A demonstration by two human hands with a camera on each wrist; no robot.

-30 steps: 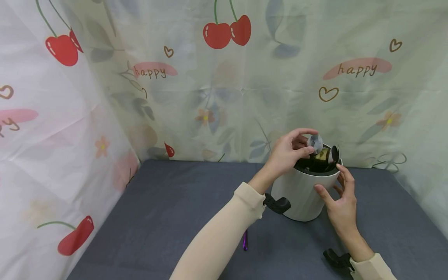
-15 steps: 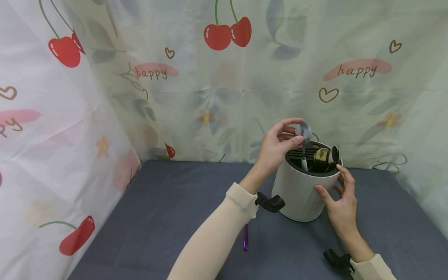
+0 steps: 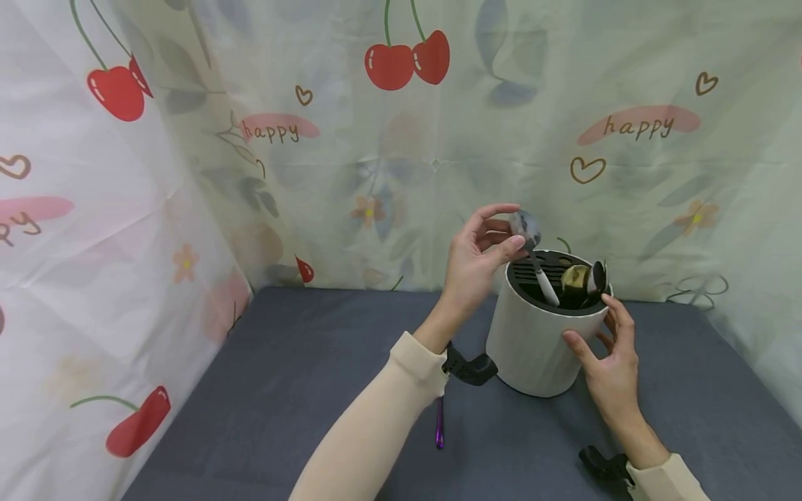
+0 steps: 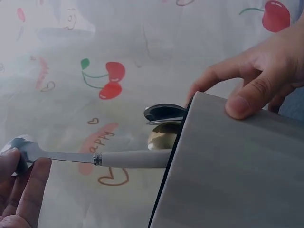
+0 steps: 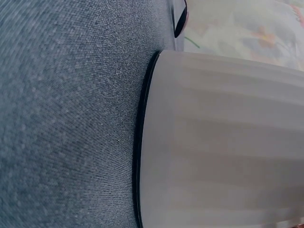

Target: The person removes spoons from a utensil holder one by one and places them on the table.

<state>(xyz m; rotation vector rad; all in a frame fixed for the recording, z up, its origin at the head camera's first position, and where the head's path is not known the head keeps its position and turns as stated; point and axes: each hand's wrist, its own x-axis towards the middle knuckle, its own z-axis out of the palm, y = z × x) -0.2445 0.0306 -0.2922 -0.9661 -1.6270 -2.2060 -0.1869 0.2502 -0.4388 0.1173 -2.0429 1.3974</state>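
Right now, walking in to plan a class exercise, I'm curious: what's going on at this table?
A person is using both hands at a pale utensil holder. The left hand pinches a spoon by its bowl, with the white handle slanting down into the holder's opening. The right hand rests against the holder's side and rim. A gold-coloured utensil stands in the holder among others, and a slim purple object lies on the table.
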